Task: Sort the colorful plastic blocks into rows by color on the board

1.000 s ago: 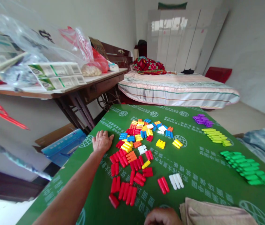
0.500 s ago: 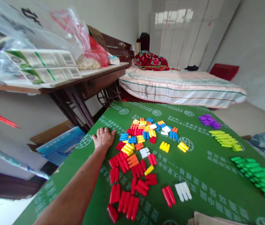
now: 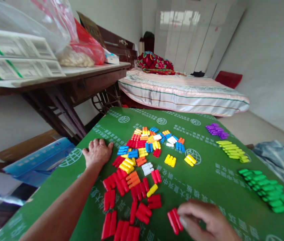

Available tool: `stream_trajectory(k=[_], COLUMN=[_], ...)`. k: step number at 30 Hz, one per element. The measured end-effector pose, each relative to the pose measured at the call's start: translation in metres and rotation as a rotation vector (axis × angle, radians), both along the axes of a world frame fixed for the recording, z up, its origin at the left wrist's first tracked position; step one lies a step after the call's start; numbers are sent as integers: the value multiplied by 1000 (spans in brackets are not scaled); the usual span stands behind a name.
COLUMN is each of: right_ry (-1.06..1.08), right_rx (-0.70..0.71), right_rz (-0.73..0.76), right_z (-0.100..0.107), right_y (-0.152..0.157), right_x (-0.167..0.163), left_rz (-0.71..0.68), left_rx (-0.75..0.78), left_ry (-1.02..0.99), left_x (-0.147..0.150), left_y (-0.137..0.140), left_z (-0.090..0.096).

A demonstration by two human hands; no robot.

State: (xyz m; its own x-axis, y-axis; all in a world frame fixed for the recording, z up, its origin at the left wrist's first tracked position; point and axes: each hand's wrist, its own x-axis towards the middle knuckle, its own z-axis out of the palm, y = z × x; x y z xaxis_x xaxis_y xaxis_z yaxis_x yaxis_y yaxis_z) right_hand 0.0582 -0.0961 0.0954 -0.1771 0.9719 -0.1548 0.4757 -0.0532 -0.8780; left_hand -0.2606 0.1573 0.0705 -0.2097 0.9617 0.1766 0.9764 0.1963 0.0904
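Note:
My left hand (image 3: 98, 154) lies flat on the green board (image 3: 207, 182), fingers spread, left of a scattered heap of plastic pieces with rounded, finger-like prongs. At the lower right is my right hand (image 3: 204, 219), its thumb and forefinger curled together. Their tips meet the right edge of a red pronged piece (image 3: 174, 221); whatever is between them is hidden. Nearby lie another red piece (image 3: 143, 213) and a yellow piece (image 3: 152, 190). Blue (image 3: 133, 153), orange (image 3: 133, 179) and white pieces (image 3: 147, 168) are mixed into the heap.
Purple (image 3: 216, 131), lime (image 3: 232, 151) and green pieces (image 3: 270, 190) form sorted rows at the right. A bed (image 3: 182, 95) stands beyond the board. Left are a wooden table (image 3: 94, 80) with boxes and bags, and a blue box (image 3: 41, 164) below.
My right hand has come into view from the lower right, reaching the red piece and covering where a white piece lay. My left hand stays on the board. The view has shifted slightly.

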Motion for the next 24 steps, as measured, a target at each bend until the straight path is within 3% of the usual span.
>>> stream_trajectory(k=[4, 6, 10, 15, 19, 24], right_ry=[-389, -614, -896, -992, -1048, -1047], right_rx=[258, 310, 201, 125, 74, -56], right_rz=[-152, -207, -139, -120, -249, -487], right_z=[7, 6, 0, -3, -3, -8], right_y=[59, 83, 111, 126, 144, 187], right_x=[38, 52, 62, 54, 62, 98], left_rz=[-9, -18, -22, -11, -5, 7], left_rx=[-16, -25, -46, -69, -85, -95], left_ry=[6, 5, 6, 11, 25, 37], left_x=[0, 0, -1, -3, -4, -5], left_y=[-1, -2, 0, 5, 7, 9], left_z=[3, 5, 7, 8, 9, 9])
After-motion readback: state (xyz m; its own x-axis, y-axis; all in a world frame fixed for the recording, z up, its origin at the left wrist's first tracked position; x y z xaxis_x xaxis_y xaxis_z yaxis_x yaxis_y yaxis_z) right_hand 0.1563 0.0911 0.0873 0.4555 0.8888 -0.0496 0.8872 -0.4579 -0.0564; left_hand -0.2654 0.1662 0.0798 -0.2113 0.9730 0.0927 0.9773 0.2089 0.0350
